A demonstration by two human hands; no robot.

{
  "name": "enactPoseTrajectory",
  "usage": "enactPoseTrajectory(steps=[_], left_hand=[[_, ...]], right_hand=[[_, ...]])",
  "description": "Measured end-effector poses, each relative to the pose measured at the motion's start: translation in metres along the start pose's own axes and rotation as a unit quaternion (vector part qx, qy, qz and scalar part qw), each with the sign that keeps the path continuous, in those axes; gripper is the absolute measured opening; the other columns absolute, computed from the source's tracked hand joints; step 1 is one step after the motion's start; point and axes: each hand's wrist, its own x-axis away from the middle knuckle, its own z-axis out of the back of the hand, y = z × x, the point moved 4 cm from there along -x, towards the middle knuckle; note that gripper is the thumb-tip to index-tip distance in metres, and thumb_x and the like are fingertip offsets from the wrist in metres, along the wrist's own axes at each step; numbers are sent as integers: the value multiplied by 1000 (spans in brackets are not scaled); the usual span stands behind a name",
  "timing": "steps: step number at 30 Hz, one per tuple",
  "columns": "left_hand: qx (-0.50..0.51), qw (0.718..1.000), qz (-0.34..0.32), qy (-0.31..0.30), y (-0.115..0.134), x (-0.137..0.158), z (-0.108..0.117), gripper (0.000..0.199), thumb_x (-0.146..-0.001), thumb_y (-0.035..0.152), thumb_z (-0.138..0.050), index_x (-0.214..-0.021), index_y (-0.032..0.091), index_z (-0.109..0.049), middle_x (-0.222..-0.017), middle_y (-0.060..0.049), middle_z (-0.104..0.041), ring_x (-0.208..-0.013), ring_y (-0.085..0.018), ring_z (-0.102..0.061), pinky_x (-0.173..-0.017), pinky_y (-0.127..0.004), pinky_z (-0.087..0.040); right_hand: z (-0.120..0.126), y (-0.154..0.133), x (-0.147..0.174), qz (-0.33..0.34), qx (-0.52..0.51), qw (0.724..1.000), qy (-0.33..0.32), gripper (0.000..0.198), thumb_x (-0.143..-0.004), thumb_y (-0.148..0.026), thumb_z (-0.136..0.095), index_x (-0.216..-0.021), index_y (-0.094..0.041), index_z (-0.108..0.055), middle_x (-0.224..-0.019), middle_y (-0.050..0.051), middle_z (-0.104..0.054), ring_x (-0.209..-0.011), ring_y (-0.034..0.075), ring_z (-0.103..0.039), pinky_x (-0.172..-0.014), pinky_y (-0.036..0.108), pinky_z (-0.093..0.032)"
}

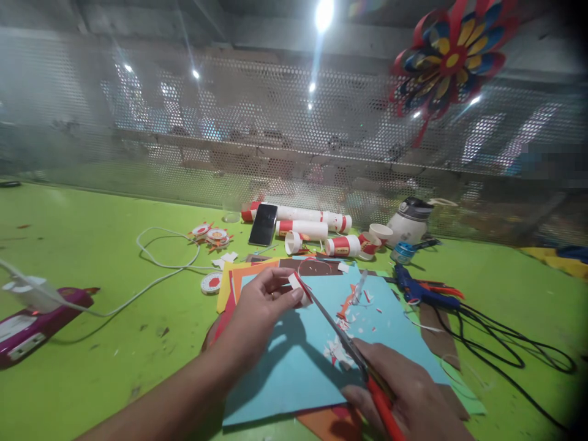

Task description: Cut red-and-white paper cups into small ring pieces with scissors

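My left hand (264, 306) pinches a small red and white piece of paper (301, 291) between thumb and fingers, above the light blue sheet (285, 392). In my right hand (408, 386) are scissors (342, 335) with red handles, their blades pointing up and left to the edge of that piece. Whether the blades are apart or closed is hard to make out. White and red paper scraps (337, 350) lie on the blue sheet below the blades, with an orange cut strip (348, 303) near them.
Paper cups (342, 246), a phone (263, 225) and white-red tubes (301, 230) lie behind the sheets. A blue glue gun (420, 288) with a black cord is at right. A purple power strip (50, 321) and white cable lie at left, on the green table (114, 386).
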Motion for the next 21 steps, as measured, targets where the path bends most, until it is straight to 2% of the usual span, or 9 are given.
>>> enactPoseTrajectory(steps=[8, 21], left_hand=[[11, 1000, -3, 1, 0, 2, -1, 30, -69, 24, -77, -93, 16, -62, -85, -8, -71, -77, -17, -63, -77, -32, -45], [-3, 1000, -4, 2, 0, 0, 2, 36, -70, 25, -76, -101, 15, -61, -89, -9, -71, -80, -19, -65, -79, -34, -46]], right_hand=[[-5, 3, 3, 4, 15, 1000, -9, 29, -86, -42, -58, -108, -24, -63, -83, 2, -73, -68, 18, -69, -58, 27, -57], [-4, 4, 1, 2, 10, 1000, 4, 25, -83, -38, -62, -104, -24, -65, -85, 2, -74, -71, 19, -70, -58, 27, -57]])
